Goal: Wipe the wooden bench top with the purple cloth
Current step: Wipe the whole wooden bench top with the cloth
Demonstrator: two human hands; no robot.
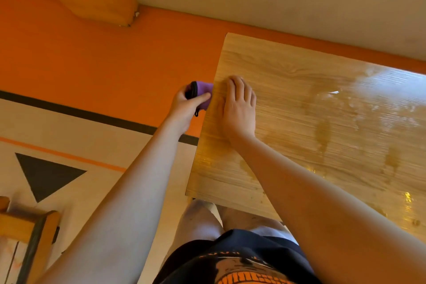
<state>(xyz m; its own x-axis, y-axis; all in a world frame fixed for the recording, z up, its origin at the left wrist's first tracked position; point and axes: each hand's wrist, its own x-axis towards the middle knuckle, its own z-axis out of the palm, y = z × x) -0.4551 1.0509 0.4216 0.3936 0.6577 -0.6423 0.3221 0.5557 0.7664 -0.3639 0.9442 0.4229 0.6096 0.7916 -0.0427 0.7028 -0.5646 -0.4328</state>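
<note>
The left grip (184,104) is clamped on the cloth (202,90): the thumb lies across it and the fingers curl round the far side. The cloth is bunched into a tight wad. This is probably so it gives a firm pad to press with instead of a loose sheet that would drag.

The wad sits at the desk's (311,104) 9 o'clock edge, off the top itself. Whether it touches the edge cannot be told.

The right grip (239,110) holds nothing. It lies palm down on the desk, fingers straight and close together, pointing to 12 o'clock, just beside the cloth. I judge it a brace, steadying the body and the desk while the other arm reaches out.

Toward 3 o'clock the top shines, with wet streaks (322,131) across it. The strip near the hands looks dull, so that side may be dry or not yet wiped.

With the cloth at the rim, the step in hand seems to be working the desk's side or starting a stroke inward. The orange floor (92,53) lies below.
</note>
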